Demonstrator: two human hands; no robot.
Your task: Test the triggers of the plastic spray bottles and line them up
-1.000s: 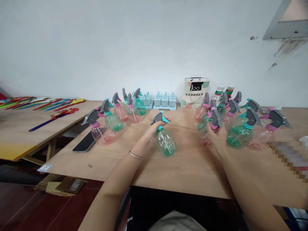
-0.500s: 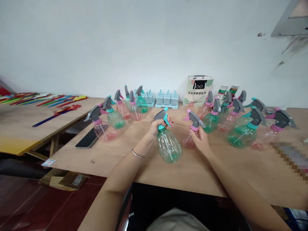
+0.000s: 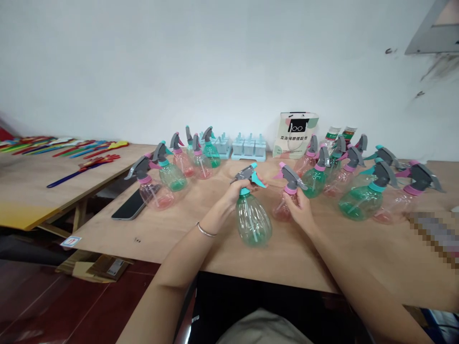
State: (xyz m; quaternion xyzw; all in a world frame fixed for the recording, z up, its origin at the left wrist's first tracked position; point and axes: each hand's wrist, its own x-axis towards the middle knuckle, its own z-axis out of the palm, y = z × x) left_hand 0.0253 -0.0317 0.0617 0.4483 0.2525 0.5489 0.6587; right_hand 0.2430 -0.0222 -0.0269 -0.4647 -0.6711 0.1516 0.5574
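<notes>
Left hand [image 3: 234,191] closed round neck of clear green plastic spray bottle with grey-teal trigger [image 3: 253,220], upright on wooden table [image 3: 172,229] front centre, right hand [image 3: 299,208] wrapped round clear pink plastic spray bottle with grey-pink trigger [image 3: 283,208] just beside it.

Glossy clear plastic spray bottle [image 3: 253,220] on matt plywood table [image 3: 287,253].

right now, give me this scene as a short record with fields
left hand: grips the neck of the green spray bottle
right hand: holds the pink spray bottle
surface: wooden table
left cluster: spray bottles beside a phone
right cluster: more spray bottles
back: paper bag, blue moulds
</notes>
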